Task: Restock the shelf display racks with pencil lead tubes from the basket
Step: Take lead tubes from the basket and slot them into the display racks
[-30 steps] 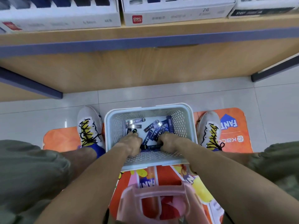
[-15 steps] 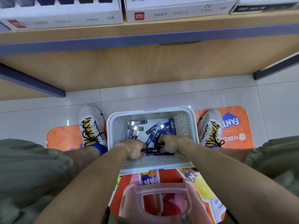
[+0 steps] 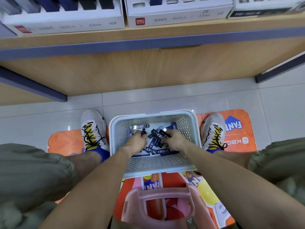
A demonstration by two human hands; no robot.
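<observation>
A pale perforated basket [image 3: 153, 164] sits on the floor between my feet, holding several dark blue pencil lead tubes [image 3: 157, 152]. Both hands are down inside it. My left hand [image 3: 137, 140] grips dark tubes whose ends stick out past its fingers toward the far wall. My right hand [image 3: 175, 140] pinches a dark tube [image 3: 162, 135] that points left toward the middle. On the shelf above stand white display racks [image 3: 66, 22] with dark blue tubes in slots; a second rack [image 3: 178, 15] stands to the right.
A wooden shelf edge with a blue strip [image 3: 148, 45] overhangs the floor. An orange printed mat [image 3: 237, 129] lies under my white shoes [image 3: 93, 128]. A pink plastic stool [image 3: 163, 207] is close below me. Grey tiles lie beyond the mat.
Both hands moved from the near wall of the basket toward its middle and far side, lifting tubes from the pile. The view tilted up, showing more of the racks.
</observation>
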